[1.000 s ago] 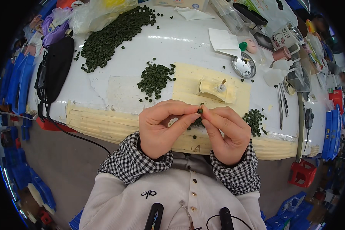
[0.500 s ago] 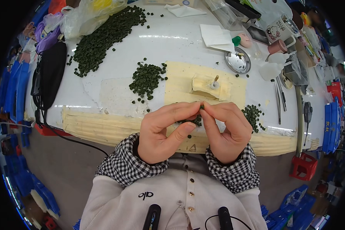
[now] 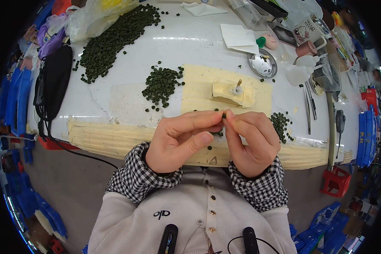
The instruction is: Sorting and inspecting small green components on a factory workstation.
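A tiny dark green piece (image 3: 224, 116) shows at the meeting fingertips of both hands, above the table's near edge. My right hand (image 3: 254, 142) pinches it between thumb and forefinger. From the other side my left hand (image 3: 175, 139) reaches in, its forefinger tip against the piece and its thumb standing apart. Under the hands, more green pieces are partly hidden; one loose green piece (image 3: 209, 147) lies on the yellowish edge strip. Just beyond stands a cream block (image 3: 226, 94) with a short brown stick upright in whitish wrapping, on a pale yellow sheet (image 3: 194, 80).
A large green heap (image 3: 110, 46) spreads at the far left, with smaller piles left of the sheet (image 3: 161, 86) and right of my hands (image 3: 279, 125). Tweezers (image 3: 307, 110), a round metal dish (image 3: 262, 63) and a mug (image 3: 307, 31) stand right. A black pouch (image 3: 57, 84) lies left.
My left hand has shifted slightly left at the wrist, and its thumb has moved a little. Both hands' fingertips stay together at the green piece.
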`<control>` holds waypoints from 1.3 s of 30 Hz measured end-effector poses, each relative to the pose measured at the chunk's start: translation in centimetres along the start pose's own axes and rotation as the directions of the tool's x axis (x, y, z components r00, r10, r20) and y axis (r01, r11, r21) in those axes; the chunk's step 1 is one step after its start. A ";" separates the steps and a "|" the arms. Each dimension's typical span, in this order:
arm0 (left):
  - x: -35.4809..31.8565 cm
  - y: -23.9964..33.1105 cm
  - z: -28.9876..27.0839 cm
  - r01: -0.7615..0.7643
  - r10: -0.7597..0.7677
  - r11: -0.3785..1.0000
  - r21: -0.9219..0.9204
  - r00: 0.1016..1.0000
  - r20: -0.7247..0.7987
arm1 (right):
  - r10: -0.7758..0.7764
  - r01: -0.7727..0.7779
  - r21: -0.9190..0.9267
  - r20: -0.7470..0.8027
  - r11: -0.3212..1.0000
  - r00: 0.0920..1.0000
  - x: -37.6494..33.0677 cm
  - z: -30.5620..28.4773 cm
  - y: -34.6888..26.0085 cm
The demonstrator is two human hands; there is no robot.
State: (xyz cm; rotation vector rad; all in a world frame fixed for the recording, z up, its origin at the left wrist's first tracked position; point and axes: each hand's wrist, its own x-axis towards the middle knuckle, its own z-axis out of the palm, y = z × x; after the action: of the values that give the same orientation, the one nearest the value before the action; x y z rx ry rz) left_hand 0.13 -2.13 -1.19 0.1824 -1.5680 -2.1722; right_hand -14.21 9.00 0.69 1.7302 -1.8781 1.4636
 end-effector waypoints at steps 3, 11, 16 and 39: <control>0.1 -0.1 0.2 -0.075 0.076 0.996 0.044 0.997 -0.021 | 0.089 -0.090 0.103 0.012 0.991 0.996 -0.2 0.0 -0.1; 0.1 -0.1 0.3 -0.058 0.066 0.997 0.057 0.986 -0.152 | 0.178 -0.202 0.258 0.113 0.945 0.978 -0.3 -0.2 -0.3; 0.3 -0.2 0.2 -0.099 0.103 0.995 0.029 0.981 -0.164 | 0.066 -0.094 0.224 0.128 0.970 0.990 -0.3 -0.2 -0.1; -2.5 0.8 -1.5 -0.038 0.415 0.467 0.884 0.892 -0.181 | 0.347 -0.337 0.152 -0.043 0.929 0.937 -3.1 -3.9 -1.1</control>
State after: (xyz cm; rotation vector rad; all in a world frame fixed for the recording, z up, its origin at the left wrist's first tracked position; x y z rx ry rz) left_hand 3.14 -2.54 -1.34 0.6155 -2.1394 -0.8508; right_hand -14.13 14.10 1.05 1.4321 -2.1689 1.7960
